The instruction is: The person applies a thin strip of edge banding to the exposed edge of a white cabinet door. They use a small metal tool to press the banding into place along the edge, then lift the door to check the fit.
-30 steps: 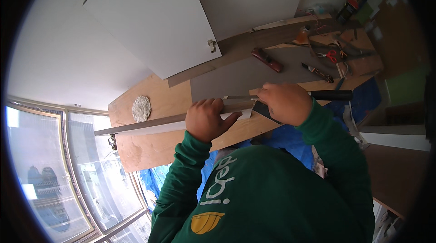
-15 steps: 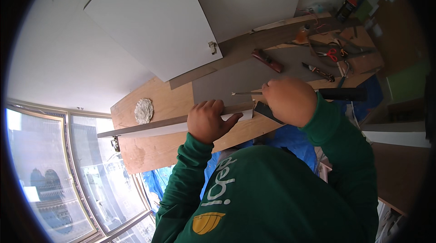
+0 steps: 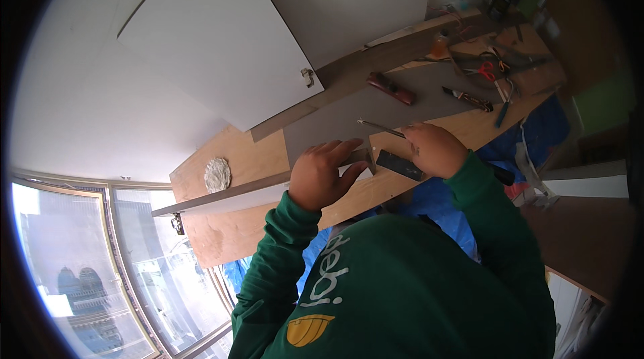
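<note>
A long board (image 3: 261,194) with a grey-brown edge and white face stands on edge across the worktable. My left hand (image 3: 318,172) straddles its right end, fingers over the far side and thumb along the white face. My right hand (image 3: 435,150) is closed around a long tool with a slim metal shaft (image 3: 384,128). The tool's tip points up and left over a grey sheet, and its broad dark end shows partly behind my wrist; its exact kind is unclear. Beneath and left of that hand, a black flat block (image 3: 400,164) lies on the wood.
A dark red hand tool (image 3: 391,88), a utility knife (image 3: 467,99) and red scissors (image 3: 484,71) lie on the table's right half. A white cloth bundle (image 3: 217,175) sits at left. A white panel with hinges (image 3: 221,44) leans behind. Windows (image 3: 74,258) stand at left.
My right hand has lifted the tool off the board's end and tilted it, its dark end dropping lower. My left hand's fingers have stretched out further. The black block is now more exposed.
</note>
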Motion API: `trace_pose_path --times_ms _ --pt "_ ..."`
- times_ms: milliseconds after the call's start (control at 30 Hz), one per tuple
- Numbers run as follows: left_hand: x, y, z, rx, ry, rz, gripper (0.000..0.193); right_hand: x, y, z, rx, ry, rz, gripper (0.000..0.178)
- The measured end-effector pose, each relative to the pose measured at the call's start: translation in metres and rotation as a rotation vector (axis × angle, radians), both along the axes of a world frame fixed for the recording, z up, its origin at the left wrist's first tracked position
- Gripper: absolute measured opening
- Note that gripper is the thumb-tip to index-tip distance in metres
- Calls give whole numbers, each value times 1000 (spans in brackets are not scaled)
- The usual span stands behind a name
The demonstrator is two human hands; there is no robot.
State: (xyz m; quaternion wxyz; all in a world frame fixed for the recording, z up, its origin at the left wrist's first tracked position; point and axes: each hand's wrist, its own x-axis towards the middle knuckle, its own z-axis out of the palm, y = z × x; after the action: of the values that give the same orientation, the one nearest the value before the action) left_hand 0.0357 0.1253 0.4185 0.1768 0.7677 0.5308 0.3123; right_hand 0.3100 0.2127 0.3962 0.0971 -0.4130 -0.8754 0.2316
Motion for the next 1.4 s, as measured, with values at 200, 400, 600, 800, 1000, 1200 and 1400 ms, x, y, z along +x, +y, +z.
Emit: trace_pose_path --times_ms 200,400,600,800,1000,1200,1400 --pt "5 3 0 -56 -11 -38 31 40 -26 -34 -162 159 -148 18" --pt "3 -3 5 -63 -24 -26 35 47 -42 -44 -290 366 -246 27" --pt "1 -9 23 -169 -45 -17 36 28 -44 -34 -438 435 -282 35" --pt "-2 -7 37 -283 -24 -121 41 12 -37 -34 -482 450 -305 37" --pt "-5 -7 43 -334 0 -145 41 7 -31 -28 -590 415 -341 37" --pt "-5 -17 39 -307 -9 -84 40 -1 -27 -13 -685 394 -373 37" --pt "-7 -25 36 -275 -18 -49 39 -9 -23 -8 -680 349 -358 37"
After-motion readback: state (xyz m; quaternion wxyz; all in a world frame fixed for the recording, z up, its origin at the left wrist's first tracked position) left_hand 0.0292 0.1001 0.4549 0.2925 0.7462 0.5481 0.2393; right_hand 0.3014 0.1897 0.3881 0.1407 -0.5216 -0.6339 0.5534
